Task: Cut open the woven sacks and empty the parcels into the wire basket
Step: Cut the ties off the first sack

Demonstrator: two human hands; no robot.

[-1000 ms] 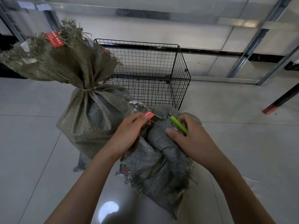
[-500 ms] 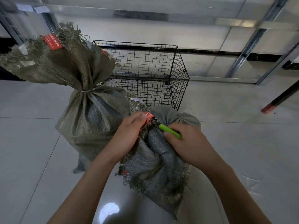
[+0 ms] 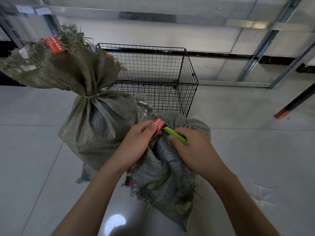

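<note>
Black wire-mesh basket stands on the pale tiled floor, directly behind both sacks. Large olive woven sack stands upright against the basket's front left, its neck bound with cord; contents hidden. Smaller grey-green woven sack lies in front, also closed; contents hidden. Left hand pinches the sack's gathered neck at a red label. Right hand grips a green-handled cutter, whose tip meets the neck beside the label.

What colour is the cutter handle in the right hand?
Bright green cutter handle, gripped by the right hand; the head view shows it.
</note>
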